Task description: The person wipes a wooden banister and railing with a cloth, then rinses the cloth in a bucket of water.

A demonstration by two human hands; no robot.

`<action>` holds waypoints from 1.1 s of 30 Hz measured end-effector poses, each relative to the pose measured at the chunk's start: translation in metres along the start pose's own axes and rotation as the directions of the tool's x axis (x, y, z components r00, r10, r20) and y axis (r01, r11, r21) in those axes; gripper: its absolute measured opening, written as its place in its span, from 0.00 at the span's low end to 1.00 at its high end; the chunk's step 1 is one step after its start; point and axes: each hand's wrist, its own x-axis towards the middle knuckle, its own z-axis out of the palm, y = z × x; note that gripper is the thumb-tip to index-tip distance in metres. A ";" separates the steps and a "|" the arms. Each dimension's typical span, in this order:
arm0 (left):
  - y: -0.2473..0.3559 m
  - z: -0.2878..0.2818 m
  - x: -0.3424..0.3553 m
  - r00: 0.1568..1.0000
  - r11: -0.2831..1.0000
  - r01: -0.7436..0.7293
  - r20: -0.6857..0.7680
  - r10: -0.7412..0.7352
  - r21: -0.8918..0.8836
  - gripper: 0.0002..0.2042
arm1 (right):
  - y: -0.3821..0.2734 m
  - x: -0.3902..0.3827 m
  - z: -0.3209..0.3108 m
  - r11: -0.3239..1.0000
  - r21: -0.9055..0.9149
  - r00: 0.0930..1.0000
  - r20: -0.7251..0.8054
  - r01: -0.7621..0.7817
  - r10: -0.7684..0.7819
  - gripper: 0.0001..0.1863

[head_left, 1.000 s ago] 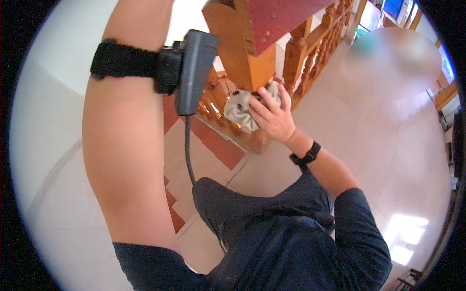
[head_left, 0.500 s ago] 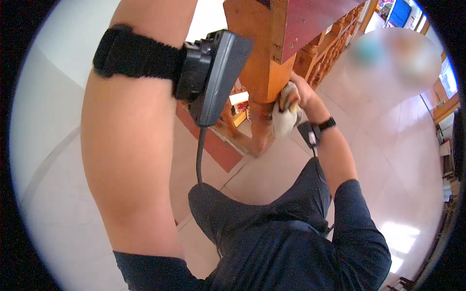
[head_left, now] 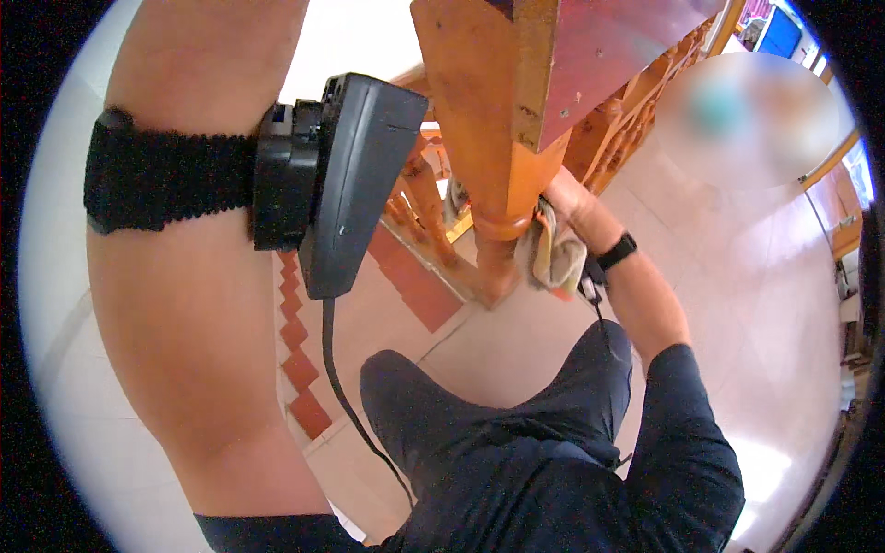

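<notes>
My right hand (head_left: 572,201) grips a pale rag with orange edging (head_left: 556,263) against the side of an orange-brown wooden newel post (head_left: 489,129), just above its rounded moulding; some fingers are hidden by the post and cloth. A reddish panel (head_left: 608,64) forms the top part of the post. My left forearm, with a black device (head_left: 359,184) strapped to it, rises past the top edge, so that hand is out of sight.
A turned-spindle railing (head_left: 613,120) runs away to the upper right. Below the post lie pale floor tiles (head_left: 498,350) with red zigzag bands (head_left: 309,396). A white wall (head_left: 64,203) is at the left. A blue rectangular object (head_left: 782,32) shows far off, beside a blurred patch.
My right hand has shifted rightward round the post with the rag, which now hangs down beside it. My left forearm moved right, then back further left than before.
</notes>
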 end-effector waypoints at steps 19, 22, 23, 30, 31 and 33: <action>0.000 -0.007 0.010 1.000 1.000 0.004 0.018 -0.004 0.001 0.13 | -0.110 -0.025 0.064 0.884 -0.465 0.766 -0.553 0.044 -0.329 0.14; 0.000 -0.004 0.010 0.996 0.995 0.091 -0.012 -0.091 0.033 0.13 | -0.109 -0.037 0.070 0.702 -0.710 0.741 -0.496 -0.046 -0.453 0.28; 0.001 -0.004 0.011 0.996 0.996 0.090 -0.019 -0.089 0.031 0.13 | -0.092 -0.043 0.073 0.587 -0.810 0.768 -0.371 0.007 -0.522 0.31; -0.015 -0.011 0.018 0.996 0.995 0.088 -0.015 -0.087 0.042 0.15 | -0.091 -0.067 0.047 0.943 0.249 0.793 -0.609 0.222 -0.026 0.17; -0.022 -0.008 0.011 0.991 0.995 0.004 -0.130 -0.017 -0.104 0.19 | -0.102 -0.070 0.032 0.966 -0.179 0.787 -0.560 0.189 -0.258 0.15; -0.034 0.014 -0.010 0.967 0.960 -0.101 -0.253 0.032 -0.262 0.23 | -0.115 -0.073 0.002 0.856 -0.511 0.831 -0.444 0.074 -0.336 0.13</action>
